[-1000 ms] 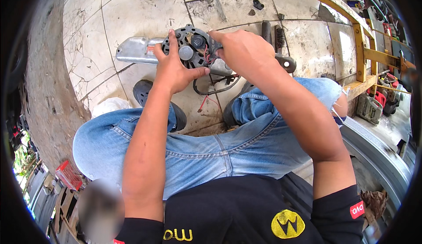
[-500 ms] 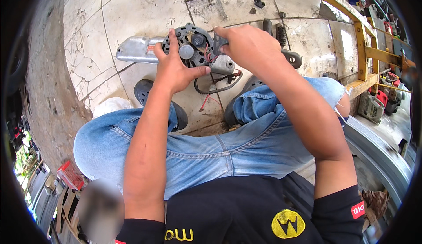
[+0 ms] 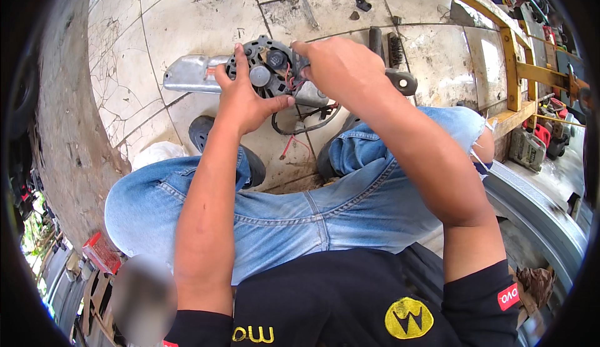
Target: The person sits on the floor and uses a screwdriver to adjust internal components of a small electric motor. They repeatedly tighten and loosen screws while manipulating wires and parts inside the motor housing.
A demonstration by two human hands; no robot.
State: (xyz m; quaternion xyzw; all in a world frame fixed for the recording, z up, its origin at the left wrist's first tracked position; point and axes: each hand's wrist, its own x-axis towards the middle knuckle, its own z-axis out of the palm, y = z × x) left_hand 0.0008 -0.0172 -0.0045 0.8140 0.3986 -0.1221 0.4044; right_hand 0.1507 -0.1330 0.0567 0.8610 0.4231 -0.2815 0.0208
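Observation:
A round dark slotted housing [image 3: 274, 89], like the end of a motor or alternator, lies over a long silver metal part [image 3: 187, 73] on the tiles. It carries a grey metal cap, a black round piece and thin red wires. My left hand [image 3: 242, 106] grips its left and near rim, thumb and fingers spread around the edge. My right hand [image 3: 347, 65] pinches a dark flat piece [image 3: 300, 60] against the housing's right side; the fingers partly hide it. A black cable loop [image 3: 303, 129] with a red wire end [image 3: 284, 154] hangs toward my feet.
A black handle-like part [image 3: 401, 83], a dark cylinder [image 3: 375, 40] and a coil spring [image 3: 395, 50] lie beyond my right wrist. Small dark bits [image 3: 362, 4] are scattered farther off. A yellow metal frame [image 3: 512, 72] stands at right, and a white bag [image 3: 157, 153] sits by my left knee.
My right hand has moved slightly left, bringing the dark piece closer over the housing's right side. My left hand keeps its grip; the whole view has shifted a little.

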